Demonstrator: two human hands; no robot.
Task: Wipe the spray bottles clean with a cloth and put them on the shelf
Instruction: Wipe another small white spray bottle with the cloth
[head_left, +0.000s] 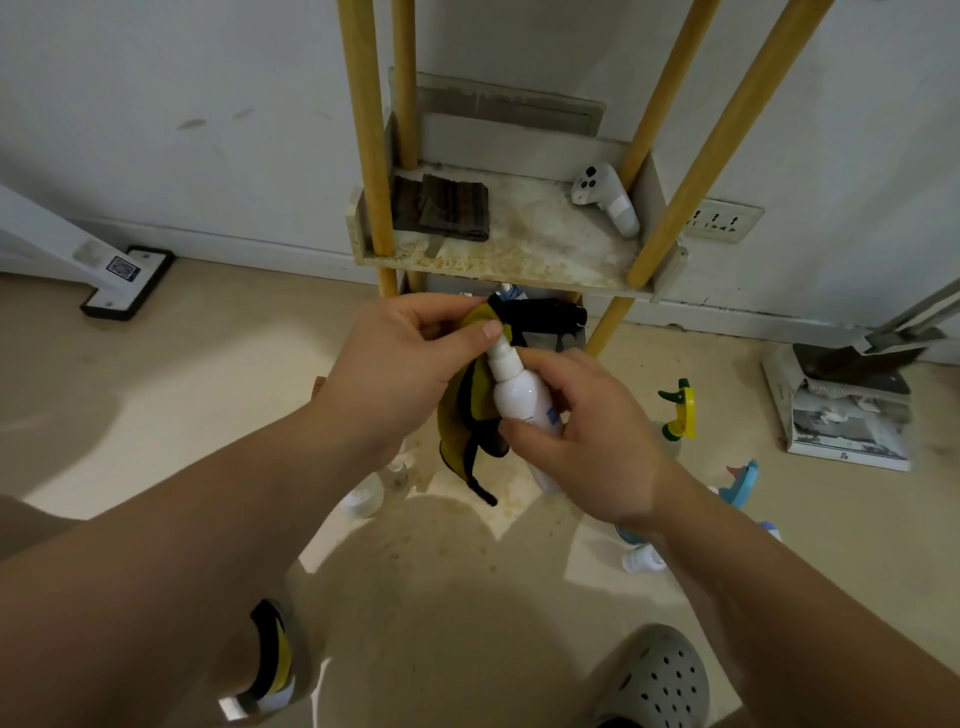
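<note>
Steadying white spray bottle (519, 397) in front of shelf (519, 244), right hand (587, 441) grip wraps its body; left hand (400, 364) pinches yellow cloth (470, 400) against nozzle, apparently to wipe it

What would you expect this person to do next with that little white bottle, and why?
Probably rub the yellow cloth down over the white spray bottle. The left hand pinches the cloth at the nozzle only, the right hand grips the body, and the body is uncovered. The shelf comes later.
</note>
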